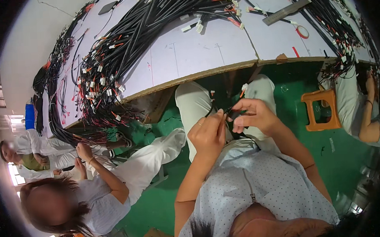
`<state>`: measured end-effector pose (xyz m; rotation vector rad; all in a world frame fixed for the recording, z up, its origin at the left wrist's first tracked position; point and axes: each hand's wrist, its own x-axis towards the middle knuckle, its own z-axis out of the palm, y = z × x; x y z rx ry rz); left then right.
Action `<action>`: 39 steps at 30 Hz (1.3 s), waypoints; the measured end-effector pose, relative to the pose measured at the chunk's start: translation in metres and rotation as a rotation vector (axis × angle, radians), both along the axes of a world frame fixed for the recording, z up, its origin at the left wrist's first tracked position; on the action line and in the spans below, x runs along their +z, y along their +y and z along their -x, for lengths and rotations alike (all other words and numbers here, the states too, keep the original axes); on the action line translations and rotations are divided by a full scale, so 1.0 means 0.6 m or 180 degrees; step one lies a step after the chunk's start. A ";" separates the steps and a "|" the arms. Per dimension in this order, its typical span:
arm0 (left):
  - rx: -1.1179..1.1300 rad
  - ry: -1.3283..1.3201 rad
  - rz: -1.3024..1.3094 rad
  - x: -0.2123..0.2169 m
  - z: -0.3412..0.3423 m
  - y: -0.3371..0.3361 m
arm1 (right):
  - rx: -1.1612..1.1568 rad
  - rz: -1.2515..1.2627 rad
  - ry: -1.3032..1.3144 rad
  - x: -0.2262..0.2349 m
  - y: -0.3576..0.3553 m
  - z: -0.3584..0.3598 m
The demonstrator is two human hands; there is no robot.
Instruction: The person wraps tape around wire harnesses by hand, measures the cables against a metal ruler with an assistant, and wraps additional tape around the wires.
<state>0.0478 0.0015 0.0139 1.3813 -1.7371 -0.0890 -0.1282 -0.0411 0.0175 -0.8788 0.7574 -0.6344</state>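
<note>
Nearest, the left hand (207,134) pinches a black cable (228,110) short of the counter (202,58); how firmly the right hand's (260,115) grip holds is unclear. This piece seems unfinished. Farther left, bundled cables (141,31) already carry white connectors (102,81).

An orange stool (333,112) stands on the green floor (290,101).
</note>
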 end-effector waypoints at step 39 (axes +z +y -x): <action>-0.0093 0.2203 -0.1163 0.003 -0.001 0.030 | 0.0242 0.0812 -0.0719 -0.035 0.014 -0.015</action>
